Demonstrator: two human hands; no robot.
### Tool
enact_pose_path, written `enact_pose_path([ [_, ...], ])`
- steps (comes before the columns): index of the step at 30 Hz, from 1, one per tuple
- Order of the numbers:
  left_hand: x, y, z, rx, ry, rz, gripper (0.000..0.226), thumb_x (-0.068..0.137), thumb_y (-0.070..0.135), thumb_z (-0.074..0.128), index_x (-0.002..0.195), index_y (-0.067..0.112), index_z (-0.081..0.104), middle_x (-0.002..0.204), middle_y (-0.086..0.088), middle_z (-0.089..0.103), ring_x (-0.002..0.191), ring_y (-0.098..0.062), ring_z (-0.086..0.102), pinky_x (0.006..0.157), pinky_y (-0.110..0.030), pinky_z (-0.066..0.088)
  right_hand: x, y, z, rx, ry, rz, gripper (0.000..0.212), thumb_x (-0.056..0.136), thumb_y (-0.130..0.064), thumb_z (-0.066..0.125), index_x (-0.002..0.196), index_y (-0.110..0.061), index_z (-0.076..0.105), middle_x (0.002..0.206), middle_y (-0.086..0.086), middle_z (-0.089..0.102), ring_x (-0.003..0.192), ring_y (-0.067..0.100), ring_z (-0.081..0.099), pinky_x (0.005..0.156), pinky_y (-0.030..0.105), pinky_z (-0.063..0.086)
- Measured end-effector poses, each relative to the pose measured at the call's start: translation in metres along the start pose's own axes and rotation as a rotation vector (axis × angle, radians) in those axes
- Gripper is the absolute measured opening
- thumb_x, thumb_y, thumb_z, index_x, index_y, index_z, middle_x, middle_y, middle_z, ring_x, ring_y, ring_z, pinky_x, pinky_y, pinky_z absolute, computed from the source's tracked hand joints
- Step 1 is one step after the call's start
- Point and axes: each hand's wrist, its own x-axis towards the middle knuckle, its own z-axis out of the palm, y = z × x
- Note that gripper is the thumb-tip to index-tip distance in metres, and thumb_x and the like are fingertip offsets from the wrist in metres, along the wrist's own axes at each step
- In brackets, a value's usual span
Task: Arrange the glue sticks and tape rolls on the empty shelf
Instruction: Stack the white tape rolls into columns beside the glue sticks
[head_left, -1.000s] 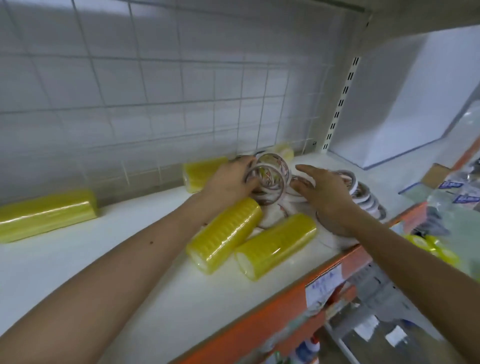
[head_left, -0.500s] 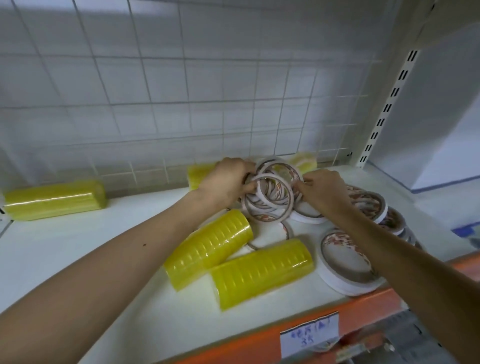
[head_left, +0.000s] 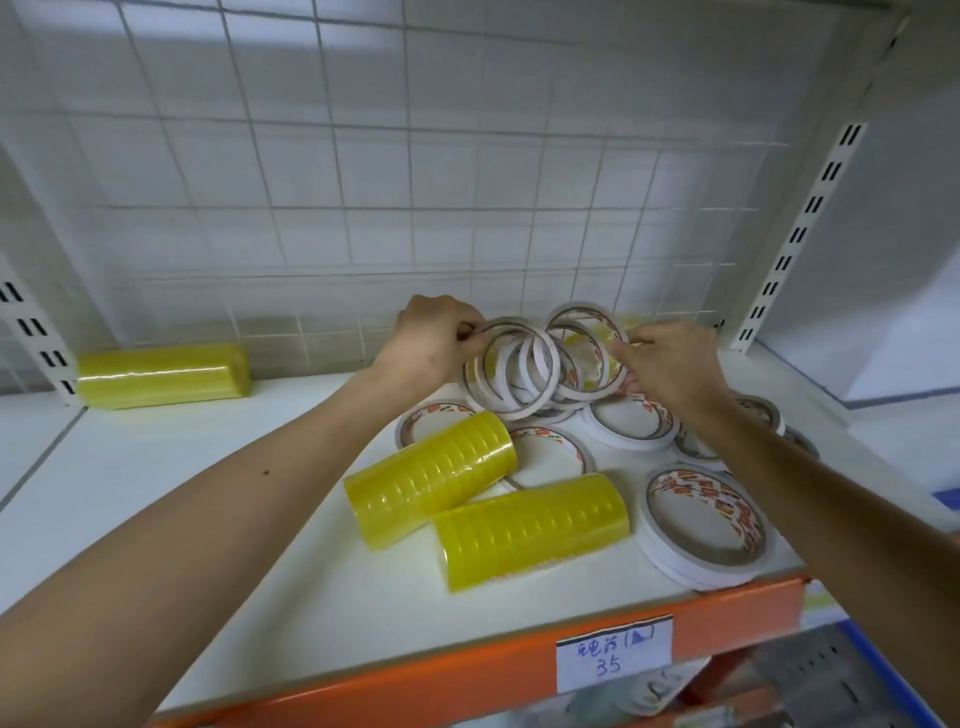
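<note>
Far off to the left of the left grip, one yellow pack of tape lies on its side on the white shelf. It sits close against the wire grid at the back, well apart from everything else.

Left grip: fingers curled, pinching the left rim of the tape rings. These are thin white rolls bunched on edge and overlapping, held between the two grips.

Below the left grip, toward the shelf front:
- A second yellow pack lies slanted on its side.
- A third yellow pack touches it on its right.
- Flat white rolls with red print lie scattered beneath and behind both packs.

Right grip: fingers curled round the right side of the same bunch of rings, thumb side toward the left grip. More flat rolls lie under its wrist, partly hidden.

Below the right grip, near the shelf's front corner, a low stack of wider rolls lies flat, just beside the third pack. On the orange shelf edge beneath, a handwritten price label reads 35.
</note>
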Motion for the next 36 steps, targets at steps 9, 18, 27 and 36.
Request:
enact_pose_path([
  [9, -0.036, -0.053, -0.069, 0.013, 0.107, -0.174, 0.018, 0.087, 0.015, 0.057, 0.07, 0.015, 0.062, 0.056, 0.002, 0.052, 0.059, -0.009, 0.049, 0.058, -0.02, 0.032, 0.0, -0.076, 0.033, -0.126, -0.045, -0.229, 0.028, 0.084, -0.019, 0.059, 0.074, 0.006, 0.069, 0.066, 0.021, 0.069, 0.07, 0.029, 0.067, 0.072, 0.034, 0.047],
  [18, -0.137, -0.142, -0.171, 0.139, 0.184, -0.337, 0.023, 0.082, 0.007, 0.057, 0.06, 0.011, 0.052, 0.049, -0.002, 0.037, 0.049, -0.013, 0.028, 0.049, -0.022, 0.024, -0.037, -0.204, 0.119, -0.083, -0.324, -0.256, 0.025, 0.083, -0.019, 0.056, 0.075, -0.001, 0.071, 0.063, 0.012, 0.068, 0.063, 0.012, 0.067, 0.071, 0.017, 0.048],
  [27, -0.286, -0.253, -0.279, 0.203, 0.222, -0.545, 0.025, 0.084, 0.013, 0.056, 0.06, 0.004, 0.058, 0.052, -0.008, 0.046, 0.051, -0.018, 0.035, 0.05, -0.026, 0.025, -0.134, -0.342, 0.236, 0.076, -0.549, -0.274, 0.028, 0.082, -0.02, 0.061, 0.073, 0.007, 0.066, 0.063, 0.016, 0.069, 0.069, 0.024, 0.07, 0.07, 0.03, 0.053],
  [36, -0.398, -0.342, -0.358, 0.185, 0.325, -0.722, 0.032, 0.085, 0.014, 0.056, 0.053, 0.012, 0.052, 0.058, -0.012, 0.059, 0.051, -0.017, 0.04, 0.057, -0.03, 0.036, -0.212, -0.466, 0.323, 0.07, -0.651, -0.395, 0.035, 0.082, -0.022, 0.061, 0.068, 0.011, 0.06, 0.059, 0.019, 0.065, 0.041, 0.004, 0.049, 0.045, 0.013, 0.036],
])
